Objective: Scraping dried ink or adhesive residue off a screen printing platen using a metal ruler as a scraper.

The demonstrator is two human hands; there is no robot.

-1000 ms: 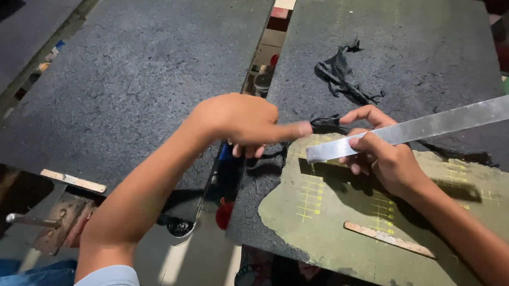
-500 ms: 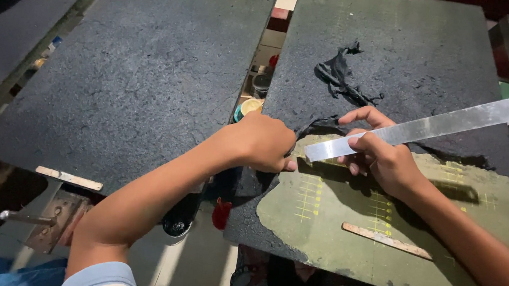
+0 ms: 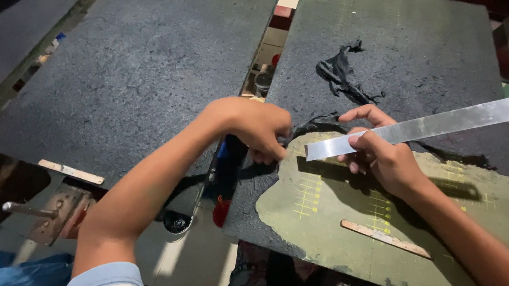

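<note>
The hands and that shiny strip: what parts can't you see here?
- Head view: left hand fingertips curl under, hiding its grip.
- Metal strip: far end cut off by the right edge.
- Right hand: palm side hidden behind the strip.
- Yellow marks on the green board: too small to make out.

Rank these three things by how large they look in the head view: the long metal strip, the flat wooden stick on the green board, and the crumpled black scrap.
1. metal strip, clearly the longest.
2 and 3. wooden stick and black scrap: they look alike in size, and the scrap lies farther away, so no ranking.
</note>
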